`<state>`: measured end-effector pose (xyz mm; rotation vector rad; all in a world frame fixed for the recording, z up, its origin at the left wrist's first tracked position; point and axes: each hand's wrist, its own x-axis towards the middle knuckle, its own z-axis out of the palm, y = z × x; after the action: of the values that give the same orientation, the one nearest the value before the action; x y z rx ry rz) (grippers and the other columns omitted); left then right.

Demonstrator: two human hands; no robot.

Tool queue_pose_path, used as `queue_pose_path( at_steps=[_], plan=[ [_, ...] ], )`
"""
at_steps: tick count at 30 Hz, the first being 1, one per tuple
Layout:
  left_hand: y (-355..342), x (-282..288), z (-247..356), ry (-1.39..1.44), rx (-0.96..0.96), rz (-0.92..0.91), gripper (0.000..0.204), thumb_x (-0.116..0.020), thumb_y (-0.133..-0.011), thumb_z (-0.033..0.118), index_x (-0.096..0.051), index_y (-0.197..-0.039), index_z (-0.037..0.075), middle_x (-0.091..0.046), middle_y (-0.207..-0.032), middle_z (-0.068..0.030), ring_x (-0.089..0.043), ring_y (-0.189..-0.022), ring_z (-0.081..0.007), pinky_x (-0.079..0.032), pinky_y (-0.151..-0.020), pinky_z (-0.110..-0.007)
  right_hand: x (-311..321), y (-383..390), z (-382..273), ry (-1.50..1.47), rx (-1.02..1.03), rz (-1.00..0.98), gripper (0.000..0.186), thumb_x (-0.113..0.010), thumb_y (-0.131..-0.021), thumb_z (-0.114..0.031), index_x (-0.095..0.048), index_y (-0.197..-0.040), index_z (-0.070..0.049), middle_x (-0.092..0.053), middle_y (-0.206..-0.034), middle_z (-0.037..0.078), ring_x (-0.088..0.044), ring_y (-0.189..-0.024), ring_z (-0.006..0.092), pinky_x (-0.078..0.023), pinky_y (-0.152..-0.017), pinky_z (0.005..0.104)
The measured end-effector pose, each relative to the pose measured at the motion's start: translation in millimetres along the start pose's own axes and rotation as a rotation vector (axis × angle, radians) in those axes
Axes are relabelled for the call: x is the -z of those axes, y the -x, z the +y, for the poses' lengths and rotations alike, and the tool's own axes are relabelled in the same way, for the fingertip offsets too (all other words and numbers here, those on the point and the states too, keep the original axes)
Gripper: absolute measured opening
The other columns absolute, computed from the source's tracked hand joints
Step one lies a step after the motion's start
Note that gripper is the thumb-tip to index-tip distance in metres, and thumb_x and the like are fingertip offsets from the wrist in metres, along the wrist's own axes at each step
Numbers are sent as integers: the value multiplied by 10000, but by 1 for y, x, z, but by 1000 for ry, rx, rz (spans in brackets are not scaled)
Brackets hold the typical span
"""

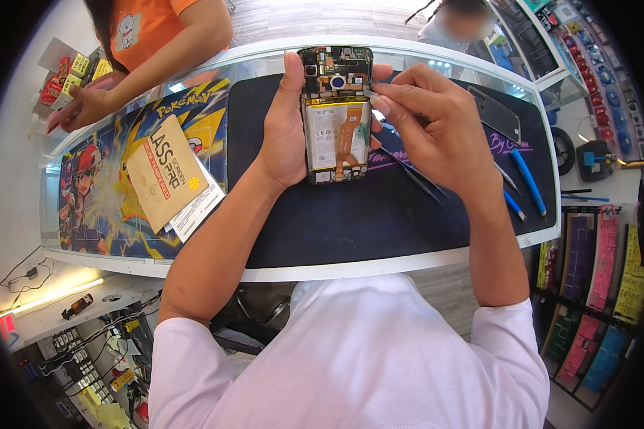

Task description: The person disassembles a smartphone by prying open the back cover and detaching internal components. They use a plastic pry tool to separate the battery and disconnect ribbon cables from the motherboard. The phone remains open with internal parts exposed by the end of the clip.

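Observation:
My left hand [283,136] grips an upright, opened phone [324,136], its circuit board, battery and orange ribbon cable exposed. My right hand [436,121] pinches at the phone’s upper right edge, on something small that I cannot make out clearly. The phone is above a black work mat [272,229]. Right of the phone lie slim metal tweezers [418,175], a dark phone cover or frame [497,114] and blue-handled tools [528,184]. My left fingers are mostly hidden behind the phone.
Left, a cardboard package [161,179] lies on a printed mat [86,214]. Across the white-edged counter [336,270], a person in orange [157,39] holds a pink phone [71,107]; another person [436,39] is farther back. Racks of colourful items [605,257] stand at right, a cluttered shelf [64,322] lower left.

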<state>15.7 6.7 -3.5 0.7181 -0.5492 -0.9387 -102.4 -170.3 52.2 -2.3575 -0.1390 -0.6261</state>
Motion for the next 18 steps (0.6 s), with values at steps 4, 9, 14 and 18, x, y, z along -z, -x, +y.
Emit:
queue_pose_path(
  at_steps=[4,9,14,18],
  plan=[
    [-1,3,-2,39,-13,-19,1093,-298,-1027,911,-593,-1543,-6,-771,-1207,-110,-766,-1019,-193,-684,-861,-391,0,0,2,-9,15,-4,168,-773,-1015,-37,-817,-1163,29,-716,-979,81,-622,-741,118,-480,-643,291],
    [-1,8,-1,44,-12,-71,1141,-242,-1035,904,-493,-1609,-49,-714,-1393,-161,-760,-1072,-234,-680,-892,-441,-2,0,2,14,2,4,166,-767,-1024,-38,-809,-1166,37,-715,-982,90,-640,-763,114,-497,-655,278],
    [-1,4,-1,48,-14,-41,1103,-253,-1043,893,-539,-1579,-27,-721,-1368,-148,-763,-1058,-224,-683,-889,-424,-6,1,1,-33,-34,40,134,-762,-1013,-94,-823,-1089,-2,-696,-931,125,-683,-762,259,-527,-696,376],
    [0,0,-1,35,-5,-5,1069,-283,-1044,892,-596,-1539,-2,-765,-1244,-116,-768,-1017,-199,-678,-877,-390,-6,1,2,-21,-17,47,141,-763,-1008,-96,-821,-1093,1,-701,-942,134,-703,-785,278,-541,-720,385]
  ],
)
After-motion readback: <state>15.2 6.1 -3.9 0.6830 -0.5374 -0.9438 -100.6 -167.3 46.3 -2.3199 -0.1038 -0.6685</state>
